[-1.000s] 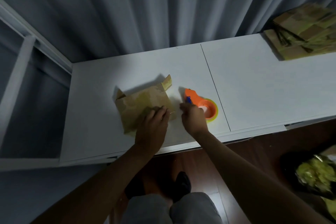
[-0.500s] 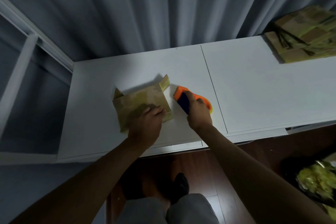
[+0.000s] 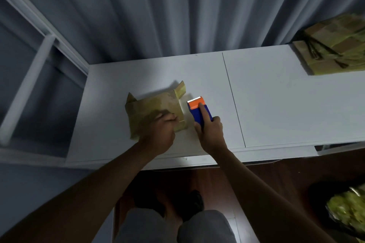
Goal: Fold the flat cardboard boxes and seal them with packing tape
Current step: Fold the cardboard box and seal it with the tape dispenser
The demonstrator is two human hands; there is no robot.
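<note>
Cardboard box [image 3: 156, 108]: your small brown box lies on the left panel of the white table, near the front edge, its near right corner under your left hand. Two flaps stand up at its far corners, one at the left and one at the right.
White table [image 3: 276, 100]: it runs across the view from left to right, with a thin dark seam splitting the top into two panels. The box and the dispenser both sit left of that seam.
Curtain [image 3: 177, 6]: grey pleated cloth hangs behind the table along its whole back edge.
Window frame [image 3: 39, 49]: pale bars stand to the left of the table, blurred.
Flat box stack [image 3: 335, 51]: a pile of unfolded brown cardboard rests at the far right end of the table, well apart from your hands.
Left hand [image 3: 162, 134]: you press down on the near right corner of the box with your fingers curled over it; whether they pinch anything there, you cannot tell from this view.
Right hand [image 3: 210, 132]: you grip the tape dispenser, fingers wrapped round its blue body and the index finger stretched along the top.
Tape dispenser [image 3: 199, 110]: orange head and blue handle, just beside the box's right edge, serrated blade pointing away from you.
</note>
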